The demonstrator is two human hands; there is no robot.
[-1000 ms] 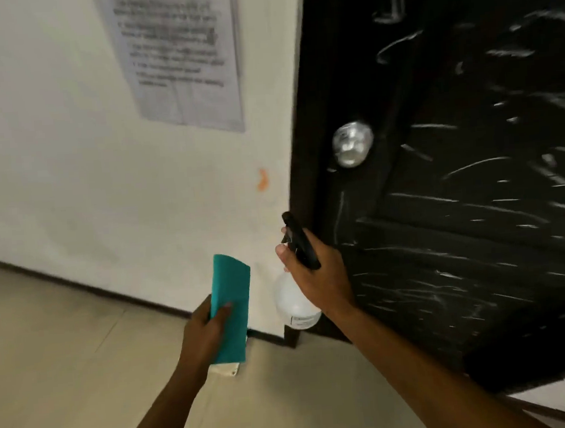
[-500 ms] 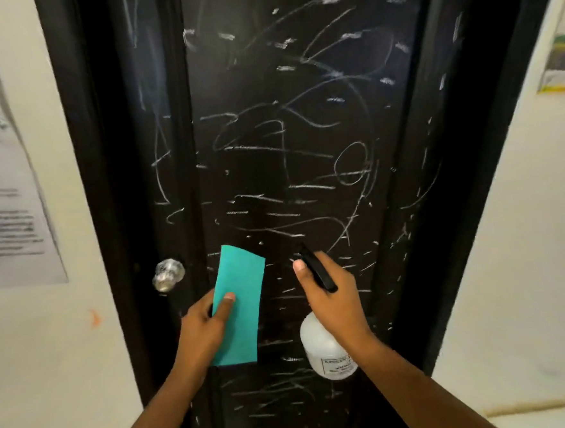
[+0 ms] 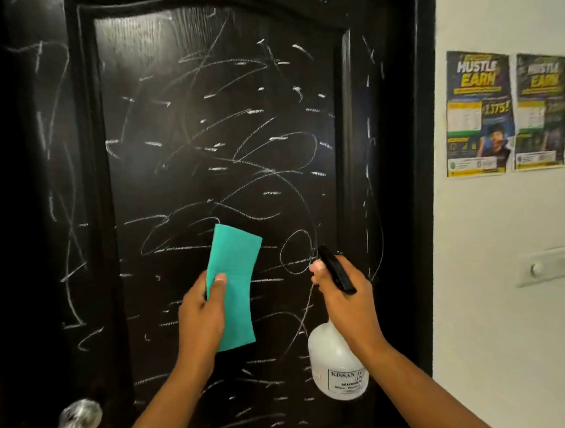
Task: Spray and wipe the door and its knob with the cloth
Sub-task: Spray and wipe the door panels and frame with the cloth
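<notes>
Facing a black door (image 3: 222,134) scrawled all over with white chalk-like marks, the person had yet to begin cleaning. At lower left, the metallic knob (image 3: 76,427) appeared blurred and untouched. The left hand (image 3: 203,314) pinched a folded teal cloth (image 3: 235,285) between thumb and fingers, holding it upright before the panel; contact with the door could not be judged. The right hand (image 3: 346,304) was curled round the black trigger head of a white spray bottle (image 3: 335,367), nozzle aimed at the panel. No wet patch or wiped streak showed, so spraying, wiping and the knob all remained. Two posters (image 3: 506,111) hung on the right-hand wall (image 3: 516,331).
</notes>
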